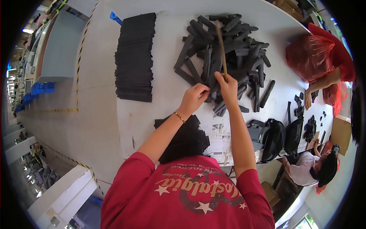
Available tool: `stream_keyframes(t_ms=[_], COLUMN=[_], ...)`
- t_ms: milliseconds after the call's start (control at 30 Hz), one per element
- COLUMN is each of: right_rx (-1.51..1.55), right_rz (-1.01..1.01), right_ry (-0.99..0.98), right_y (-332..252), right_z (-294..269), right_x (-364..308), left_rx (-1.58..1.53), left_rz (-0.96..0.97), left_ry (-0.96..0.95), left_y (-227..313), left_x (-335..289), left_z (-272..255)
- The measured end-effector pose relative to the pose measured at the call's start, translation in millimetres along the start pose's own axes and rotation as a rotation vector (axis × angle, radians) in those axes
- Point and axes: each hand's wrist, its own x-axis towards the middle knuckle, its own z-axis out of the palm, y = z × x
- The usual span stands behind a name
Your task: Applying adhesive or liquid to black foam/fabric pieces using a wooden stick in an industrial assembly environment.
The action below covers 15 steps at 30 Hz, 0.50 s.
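Note:
My right hand (228, 88) is closed round the lower end of a thin wooden stick (220, 40), which points away from me over a loose heap of black fabric tubes (198, 30). Just to its left, my left hand (194, 98) pinches the near end of a black fabric tube (214, 70) lying beside the stick. Its fingertips partly hide that end. A tidy row of flat black fabric pieces (134, 57) lies to the left on the white table (167, 68). Close to my body is another stack of black fabric pieces (185, 139), partly covered by my left arm.
A blue tool or clip (115, 18) sticks out behind the flat row. On the right stand a red plastic bag (310, 55), black bags (274, 139) and a cardboard box (340, 134). One co-worker's hand (308, 100) reaches over small black pieces; another person (309, 168) sits at lower right.

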Motion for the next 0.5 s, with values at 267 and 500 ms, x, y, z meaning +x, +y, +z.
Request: stream_keyframes(t_ms=[267,500], right_rx=[0.218,-0.239], right_rz=[-0.152,-0.214], right_ry=[0.236,0.221], right_y=[-15,-17], right_z=[-5,-47], right_x=[-14,-39], left_rx=[0.001,0.299], left_rz=[-0.014,-0.31], left_ry=[0.061,-0.236], left_y=[12,-48], left_x=[-45,-126], left_z=[-24,-37])
